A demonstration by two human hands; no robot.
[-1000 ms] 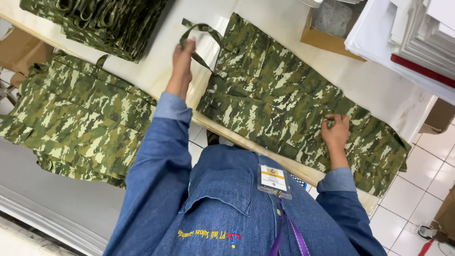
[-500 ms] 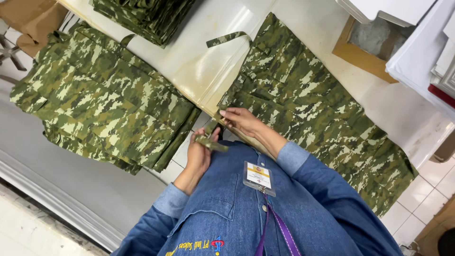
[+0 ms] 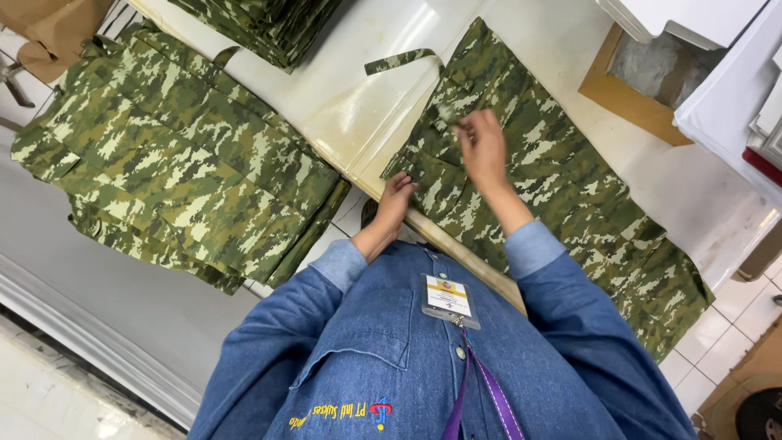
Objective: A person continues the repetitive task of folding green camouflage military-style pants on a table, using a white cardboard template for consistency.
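Blurred right hand [image 3: 482,147] over camouflage garment [image 3: 562,187]

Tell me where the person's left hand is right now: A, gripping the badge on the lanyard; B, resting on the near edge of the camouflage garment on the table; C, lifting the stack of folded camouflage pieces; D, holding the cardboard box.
B: the left hand lies flat on the near edge of the camouflage garment at the table edge, while the right hand is farther up on the same garment.

The right hand [image 3: 482,148] is blurred, so its fingers cannot be told apart. The folded camouflage stack [image 3: 265,24] is cut off by the top edge, and the cardboard box [image 3: 49,28] by the corner.
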